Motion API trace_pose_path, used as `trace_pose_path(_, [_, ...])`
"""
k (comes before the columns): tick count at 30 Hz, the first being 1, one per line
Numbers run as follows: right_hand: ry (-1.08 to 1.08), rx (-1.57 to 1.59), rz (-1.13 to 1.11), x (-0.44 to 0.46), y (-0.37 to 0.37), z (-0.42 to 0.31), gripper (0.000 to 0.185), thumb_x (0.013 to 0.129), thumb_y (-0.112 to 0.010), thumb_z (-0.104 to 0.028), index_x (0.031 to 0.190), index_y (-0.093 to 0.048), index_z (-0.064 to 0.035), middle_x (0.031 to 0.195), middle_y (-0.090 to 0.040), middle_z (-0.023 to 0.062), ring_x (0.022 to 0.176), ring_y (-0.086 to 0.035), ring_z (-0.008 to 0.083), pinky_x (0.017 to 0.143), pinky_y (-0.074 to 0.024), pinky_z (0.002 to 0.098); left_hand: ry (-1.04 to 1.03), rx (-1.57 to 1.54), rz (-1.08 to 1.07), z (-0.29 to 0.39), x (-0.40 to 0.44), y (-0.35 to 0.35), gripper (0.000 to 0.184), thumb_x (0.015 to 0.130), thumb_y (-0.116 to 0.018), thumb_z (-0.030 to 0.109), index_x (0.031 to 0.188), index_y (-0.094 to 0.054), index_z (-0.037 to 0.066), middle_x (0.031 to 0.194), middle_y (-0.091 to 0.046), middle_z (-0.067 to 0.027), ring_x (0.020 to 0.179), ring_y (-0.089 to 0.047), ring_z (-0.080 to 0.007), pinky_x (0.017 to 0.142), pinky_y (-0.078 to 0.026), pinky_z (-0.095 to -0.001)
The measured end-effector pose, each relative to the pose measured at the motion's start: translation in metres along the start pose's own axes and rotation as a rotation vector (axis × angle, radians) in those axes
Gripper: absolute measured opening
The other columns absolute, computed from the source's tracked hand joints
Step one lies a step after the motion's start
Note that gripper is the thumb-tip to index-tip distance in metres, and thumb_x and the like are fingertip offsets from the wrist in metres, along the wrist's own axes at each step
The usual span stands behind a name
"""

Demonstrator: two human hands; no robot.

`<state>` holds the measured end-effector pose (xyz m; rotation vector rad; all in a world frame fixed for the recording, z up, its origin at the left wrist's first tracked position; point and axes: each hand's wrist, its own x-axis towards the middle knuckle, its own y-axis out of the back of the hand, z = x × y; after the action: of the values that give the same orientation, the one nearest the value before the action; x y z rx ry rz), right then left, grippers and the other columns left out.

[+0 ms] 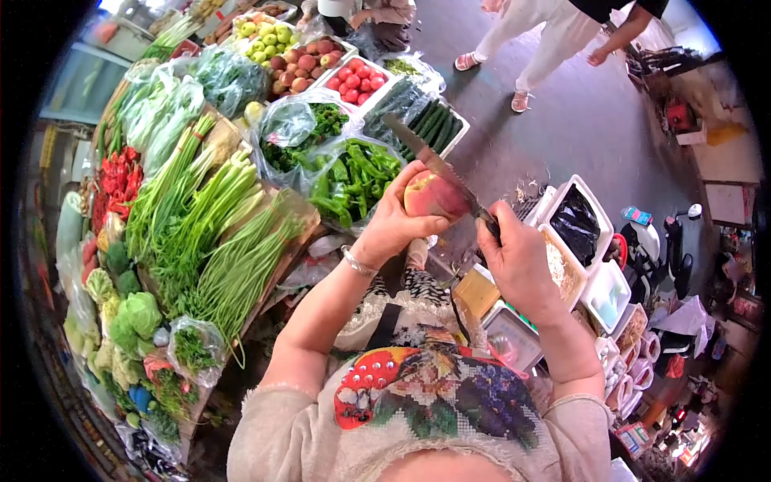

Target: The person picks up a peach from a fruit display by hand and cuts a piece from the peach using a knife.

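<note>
Cupping the peach (431, 198) just right of the green peppers (350, 178) in my view, the left hand (399, 210) curls around it; the right hand (516, 251) is wrapped round the knife's (434, 162) handle. I'd judge the peach light, firm, easily bruised: grip its sides, clear of the edge.

2 forearms (324, 309) extended forward; left grip (391, 218) cupped, right grip (514, 251) curled tight (near left, not touching).

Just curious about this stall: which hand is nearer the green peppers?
Left. The left hand, holding the peach, is just right of the green peppers; the right hand, gripping the knife, is farther right.
</note>
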<state>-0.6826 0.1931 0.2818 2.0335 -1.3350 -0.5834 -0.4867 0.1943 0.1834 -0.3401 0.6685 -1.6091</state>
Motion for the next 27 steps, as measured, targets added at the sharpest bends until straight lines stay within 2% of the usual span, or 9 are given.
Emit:
trace_pose_path(4, [-0.141,0.202,-0.045,0.003,0.001,-0.014,0.019,0.093,-0.063,-0.014,0.102,-0.055,0.0007,0.068,-0.057,0.0209,0.056,-0.055,0.0314,0.054,-0.0438,0.0373,-0.025,-0.101,-0.100,0.018,-0.014,0.007,0.084,0.064,-0.086,0.009,0.136,-0.043,0.005,0.126,-0.056,-0.0081,0.114,-0.059,-0.0195,0.099,-0.049,-0.0348])
trace_pose_path(5, [-0.106,0.261,0.004,0.005,0.001,-0.021,0.021,0.094,-0.064,-0.015,0.103,-0.055,0.0018,0.066,-0.057,0.0149,0.056,-0.051,0.0198,0.056,-0.0434,0.0323,-0.024,-0.139,-0.138,0.024,-0.018,0.007,0.086,0.065,-0.087,0.008,0.138,-0.042,0.006,0.126,-0.056,-0.0069,0.114,-0.058,-0.0176,0.099,-0.048,-0.0326])
trace_pose_path(8, [-0.153,0.461,0.048,0.008,-0.003,-0.032,0.021,0.095,-0.065,-0.018,0.098,-0.056,0.0003,0.071,-0.055,0.0013,0.067,-0.047,0.0069,0.059,-0.0422,0.0256,-0.054,-0.130,-0.105,0.032,-0.027,0.014,0.084,0.065,-0.088,0.016,0.136,-0.044,0.007,0.124,-0.059,-0.0086,0.113,-0.060,-0.0207,0.098,-0.050,-0.0349])
trace_pose_path(12, [-0.020,0.389,0.264,0.007,-0.028,-0.034,0.017,0.094,-0.066,-0.015,0.093,-0.057,-0.0016,0.069,-0.053,-0.0022,0.065,-0.045,0.0055,0.060,-0.0401,0.0227,-0.057,-0.138,-0.037,0.045,-0.045,0.028,0.089,0.063,-0.089,0.026,0.136,-0.043,0.005,0.124,-0.060,-0.0124,0.112,-0.062,-0.0248,0.099,-0.050,-0.0380])
trace_pose_path(15, [-0.057,0.438,0.222,0.012,-0.056,-0.030,0.018,0.093,-0.066,-0.017,0.093,-0.056,-0.0014,0.069,-0.054,0.0008,0.065,-0.047,0.0081,0.062,-0.0409,0.0237,-0.027,-0.165,-0.016,0.063,-0.066,0.041,0.092,0.063,-0.089,0.030,0.137,-0.042,0.004,0.128,-0.058,-0.0141,0.112,-0.062,-0.0249,0.101,-0.049,-0.0383])
trace_pose_path(16, [-0.115,0.247,0.187,0.012,-0.064,-0.026,0.021,0.090,-0.067,-0.018,0.099,-0.059,-0.0008,0.077,-0.060,0.0089,0.068,-0.056,0.0179,0.066,-0.0469,0.0307,-0.036,-0.182,-0.035,0.066,-0.073,0.046,0.092,0.063,-0.089,0.031,0.137,-0.042,0.003,0.130,-0.057,-0.0148,0.112,-0.062,-0.0254,0.101,-0.049,-0.0391])
trace_pose_path(17, [-0.112,0.247,0.183,0.013,-0.073,-0.027,0.021,0.090,-0.067,-0.018,0.099,-0.059,-0.0008,0.077,-0.060,0.0089,0.068,-0.056,0.0179,0.066,-0.0469,0.0307,-0.044,-0.199,-0.054,0.069,-0.081,0.050,0.093,0.063,-0.089,0.032,0.138,-0.042,0.003,0.132,-0.056,-0.0155,0.112,-0.062,-0.0258,0.100,-0.049,-0.0398])
trace_pose_path(20, [0.027,-0.103,0.187,0.019,-0.105,-0.035,0.035,0.085,-0.067,-0.015,0.115,-0.058,-0.0002,0.106,-0.063,0.0195,0.101,-0.059,0.0379,0.087,-0.0479,0.0452,-0.035,-0.206,-0.080,0.079,-0.101,0.062,0.093,0.063,-0.089,0.034,0.137,-0.042,0.003,0.133,-0.055,-0.0162,0.112,-0.062,-0.0262,0.099,-0.050,-0.0417])
trace_pose_path(27, [0.338,-0.098,-0.107,0.020,-0.149,-0.089,0.036,0.083,-0.067,-0.008,0.116,-0.058,0.0038,0.106,-0.061,0.0189,0.104,-0.056,0.0378,0.090,-0.0458,0.0442,-0.025,-0.201,-0.067,0.098,-0.142,0.097,0.092,0.063,-0.089,0.034,0.137,-0.042,0.002,0.120,-0.060,-0.0084,0.109,-0.062,-0.0205,0.090,-0.053,-0.0308])
